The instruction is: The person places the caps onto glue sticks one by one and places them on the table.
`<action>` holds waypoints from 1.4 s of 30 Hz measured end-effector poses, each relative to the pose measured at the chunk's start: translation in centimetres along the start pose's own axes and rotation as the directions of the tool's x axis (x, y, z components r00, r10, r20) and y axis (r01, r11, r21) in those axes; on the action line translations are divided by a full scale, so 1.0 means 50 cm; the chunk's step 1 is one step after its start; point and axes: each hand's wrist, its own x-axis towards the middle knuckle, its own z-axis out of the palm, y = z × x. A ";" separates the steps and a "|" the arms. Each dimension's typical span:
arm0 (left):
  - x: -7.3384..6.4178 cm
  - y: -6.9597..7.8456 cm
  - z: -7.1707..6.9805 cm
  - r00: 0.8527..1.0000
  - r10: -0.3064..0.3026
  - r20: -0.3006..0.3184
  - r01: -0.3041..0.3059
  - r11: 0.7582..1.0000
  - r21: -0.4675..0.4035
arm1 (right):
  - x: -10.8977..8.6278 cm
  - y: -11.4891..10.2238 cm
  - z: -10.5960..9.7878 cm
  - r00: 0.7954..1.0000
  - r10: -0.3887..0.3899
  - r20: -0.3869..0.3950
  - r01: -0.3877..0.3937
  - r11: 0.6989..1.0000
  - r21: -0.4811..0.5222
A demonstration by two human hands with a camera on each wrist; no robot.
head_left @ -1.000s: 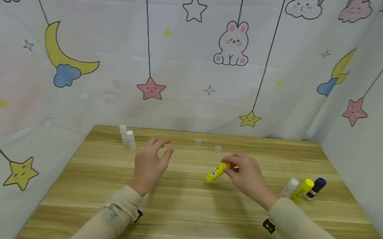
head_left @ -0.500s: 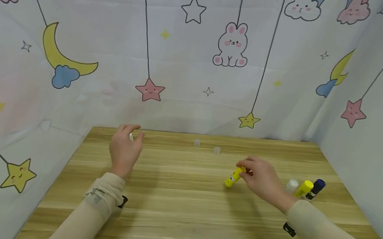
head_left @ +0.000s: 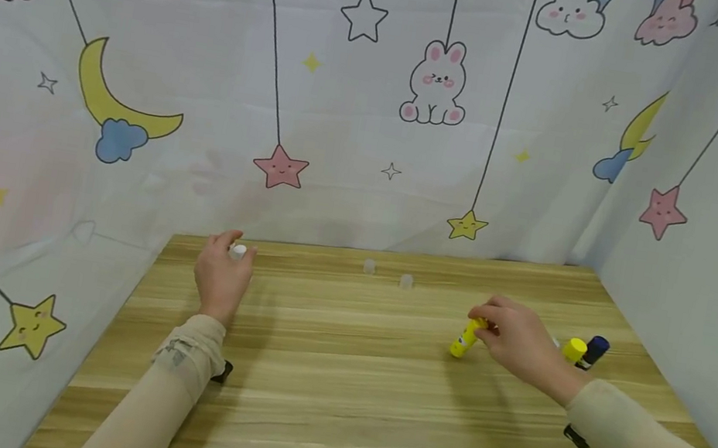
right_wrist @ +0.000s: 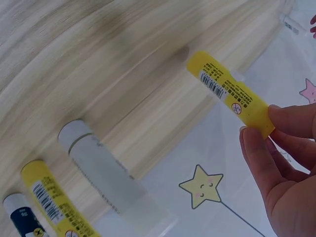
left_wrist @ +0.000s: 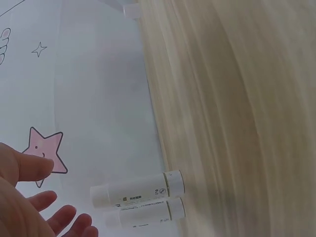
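At the table's back left, my left hand point(head_left: 221, 281) is beside two upright white glue sticks. One white glue stick point(left_wrist: 138, 190) and its neighbour point(left_wrist: 145, 213) stand close together in the left wrist view, apart from the loosely spread fingers point(left_wrist: 61, 217). In the head view, the hand hides most of them. My right hand point(head_left: 516, 343) pinches a yellow glue stick point(right_wrist: 227, 91) by its upper end between thumb and fingers. It hangs tilted over the right half of the table, its lower end pointing down and left.
At right stand a white glue stick point(right_wrist: 113, 173), a second yellow glue stick point(head_left: 575, 350) and a dark blue one point(head_left: 595, 350). Two small translucent pieces point(head_left: 406, 282) lie along the back of the wooden table point(head_left: 316, 405). Behind it hangs a printed cloth point(head_left: 348, 113).
My left hand has moved left and back to the white glue sticks. The right hand has carried the yellow glue stick to the right, towards the row of glue sticks there.
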 end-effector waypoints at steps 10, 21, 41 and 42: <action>0.003 -0.012 0.008 0.994 -0.101 0.043 0.101 0.995 0.000 | -0.022 0.019 -0.020 1.000 -0.013 0.010 0.013 0.999 -0.033; 0.002 -0.042 0.022 0.987 -0.147 0.067 0.147 0.989 0.002 | -0.035 0.039 -0.041 0.998 0.003 0.064 0.002 0.997 -0.079; 0.005 -0.079 0.029 0.955 -0.255 0.153 0.255 0.967 0.022 | -0.052 0.056 -0.053 0.994 0.004 0.107 0.009 0.993 -0.119; 0.005 -0.081 0.029 0.952 -0.261 0.158 0.261 0.965 0.021 | -0.052 0.057 -0.053 0.994 0.003 0.108 0.010 0.993 -0.117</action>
